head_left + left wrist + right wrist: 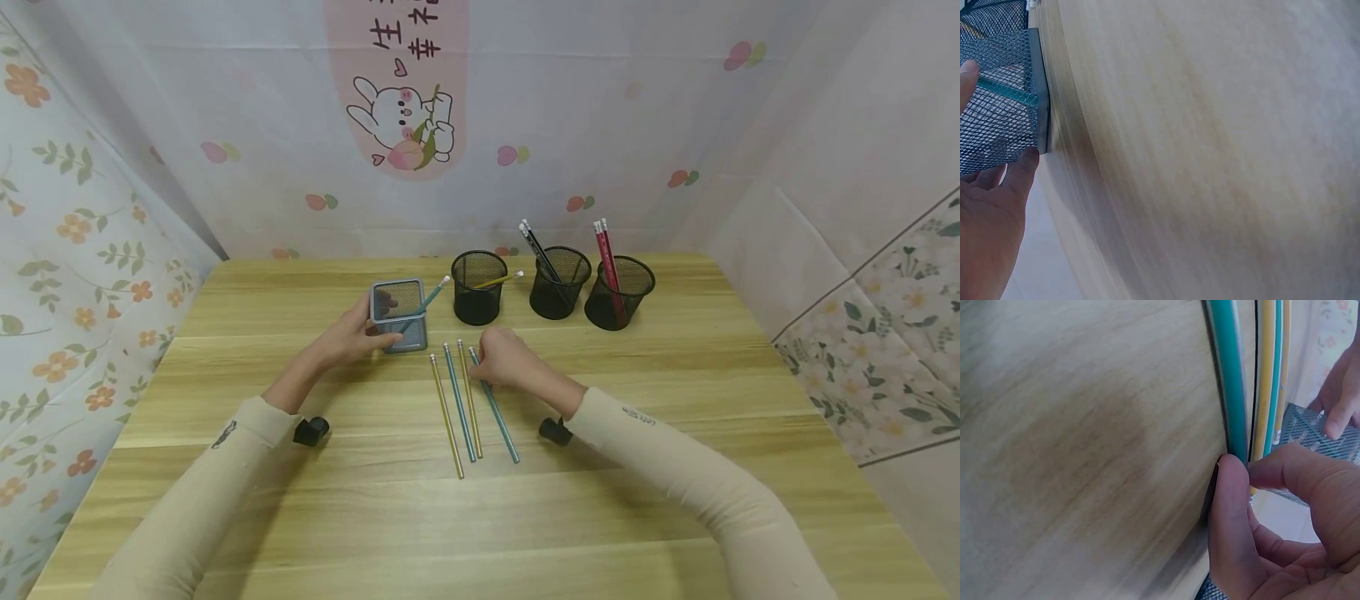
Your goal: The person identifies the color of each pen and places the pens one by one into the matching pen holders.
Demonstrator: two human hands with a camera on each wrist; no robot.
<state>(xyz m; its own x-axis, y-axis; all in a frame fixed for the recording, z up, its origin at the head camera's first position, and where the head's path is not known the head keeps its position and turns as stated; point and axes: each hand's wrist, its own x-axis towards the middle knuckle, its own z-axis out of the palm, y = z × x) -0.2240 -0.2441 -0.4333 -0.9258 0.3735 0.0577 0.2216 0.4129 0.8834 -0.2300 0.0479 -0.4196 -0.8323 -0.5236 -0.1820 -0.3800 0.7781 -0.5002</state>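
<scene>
My left hand (pixel 341 337) grips a grey square mesh pen holder (pixel 417 337), thumb on its front wall and other fingers at its side and back. A teal pencil (pixel 435 294) leans in that holder, eraser end up. With thumb and forefinger my right hand (pixel 513 360) pinches a teal pencil (pixel 502 421) near its eraser end; this pencil (pixel 1230 375) still lies along the table. To its left lie a yellow pencil (pixel 470 400), another teal pencil (pixel 458 404) and a further yellow pencil (pixel 447 421), roughly side by side.
Three round black mesh pen holders stand along the back: one (pixel 476 310) with a yellow pencil, a middle one (pixel 551 302) with black pencils, and a right one (pixel 603 313) with red pencils. Behind the wooden table (pixel 360 533) hangs a printed curtain (pixel 270 125).
</scene>
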